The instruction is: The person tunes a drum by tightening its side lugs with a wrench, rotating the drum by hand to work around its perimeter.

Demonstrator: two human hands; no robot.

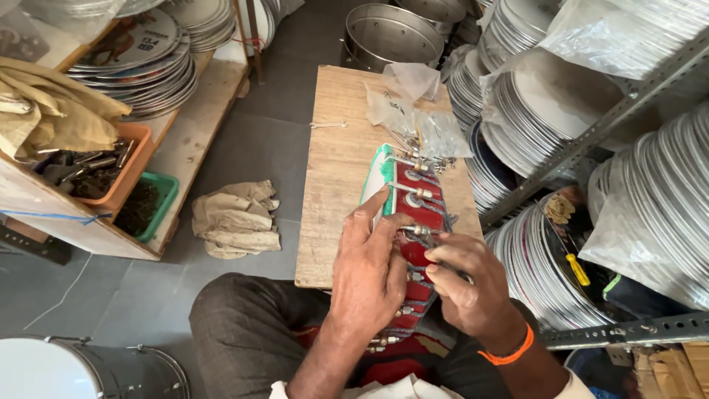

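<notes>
A red drum [418, 214] with a white head, green rim and metal tension rods rests tilted on its side, one end on a low wooden board [336, 170] and the other on my lap. My left hand [369, 270] lies flat on the red shell, fingers spread, thumb against the white head. My right hand [465, 284], with an orange band on the wrist, pinches a metal tension rod fitting [422, 231] at the shell's side.
Clear plastic bags of metal parts [417, 118] and a small spanner [329, 125] lie on the board. Stacked metal drum hoops [650, 199] fill racks on the right, more hoops [144, 66] on the left shelf. A rag [235, 219] lies on the floor, a silver drum [81, 369] at lower left.
</notes>
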